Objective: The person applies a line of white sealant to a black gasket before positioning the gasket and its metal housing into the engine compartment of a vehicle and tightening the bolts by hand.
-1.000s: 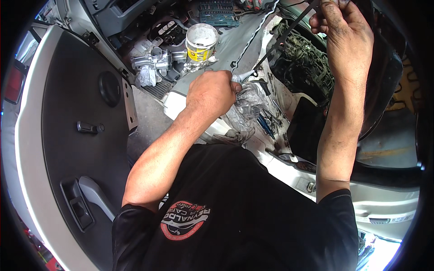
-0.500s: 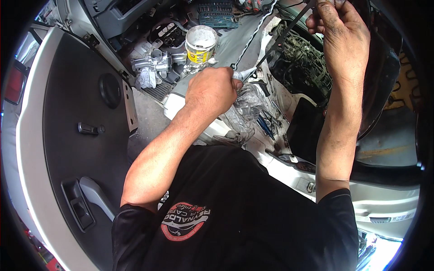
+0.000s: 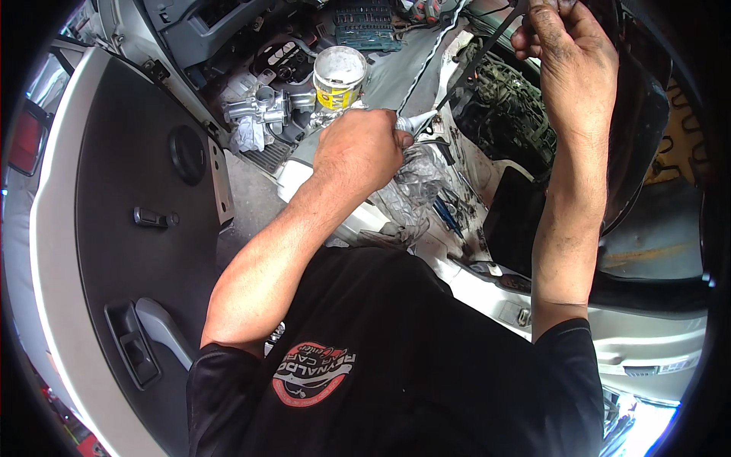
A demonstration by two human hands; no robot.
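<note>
My left hand [image 3: 358, 148] is closed around a pale tube [image 3: 402, 122], mostly hidden by my fingers, with its white tapered nozzle [image 3: 422, 119] pointing up and right at the lower part of a long dark flat strip [image 3: 477, 61] with holes, like a gasket. I cannot tell whether the tip touches it. My right hand [image 3: 571, 61] grips the strip's upper end near the top edge, fingers bent. A braided pale cable or strip [image 3: 430, 57] runs behind the tube. Below my left hand lie crumpled clear plastic [image 3: 422, 183] and blue-handled tools [image 3: 445, 213].
An open engine bay [image 3: 518, 114] is right of centre. A yellow-labelled white bucket [image 3: 339, 68], silver metal part [image 3: 259, 109] and teal socket case [image 3: 365, 30] sit at the top left. An open door [image 3: 114, 190] fills the left; a dark seat-like panel [image 3: 640, 167] is at the right.
My left hand and the tube have moved slightly up along the dark strip. My right hand has shifted a little to the left, still gripping the strip.
</note>
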